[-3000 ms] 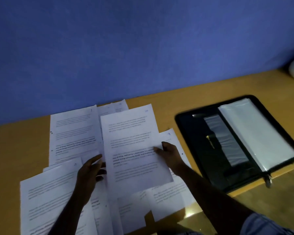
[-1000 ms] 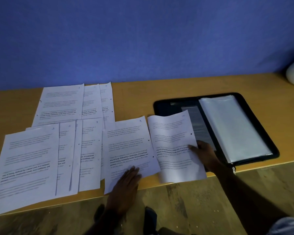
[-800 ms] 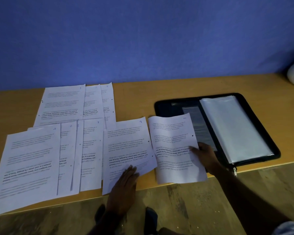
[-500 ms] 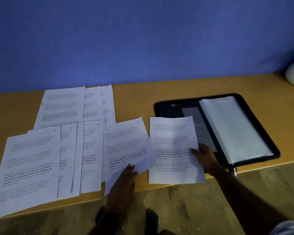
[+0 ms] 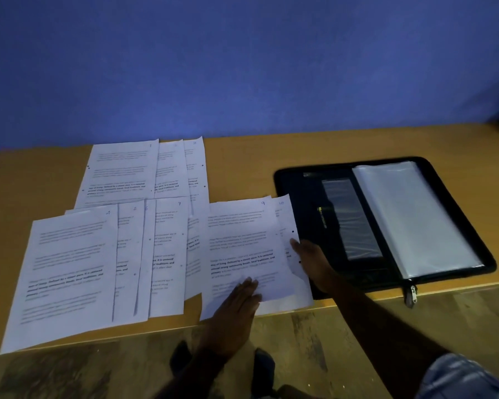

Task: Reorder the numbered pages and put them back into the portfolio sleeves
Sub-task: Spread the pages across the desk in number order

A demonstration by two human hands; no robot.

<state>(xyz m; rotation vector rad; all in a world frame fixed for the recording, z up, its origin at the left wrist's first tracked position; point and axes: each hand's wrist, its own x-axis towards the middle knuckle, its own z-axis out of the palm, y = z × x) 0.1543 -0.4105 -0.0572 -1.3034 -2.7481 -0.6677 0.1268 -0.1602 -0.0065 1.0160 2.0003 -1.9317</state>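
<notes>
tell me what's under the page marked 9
Under page 9 lies page 10; only its right strip and bottom edge show, the right hand touching it. Its text is mostly covered.

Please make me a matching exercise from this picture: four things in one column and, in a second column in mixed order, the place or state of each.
Things:
1. page 9
2. page 10
3. page 4
4. portfolio

Places or states:
A. lies open at the right of the table
B. pressed by the left hand
C. mostly hidden under another page
D. leftmost sheet of the near row

Pairs: 1-B, 2-C, 3-D, 4-A
</notes>
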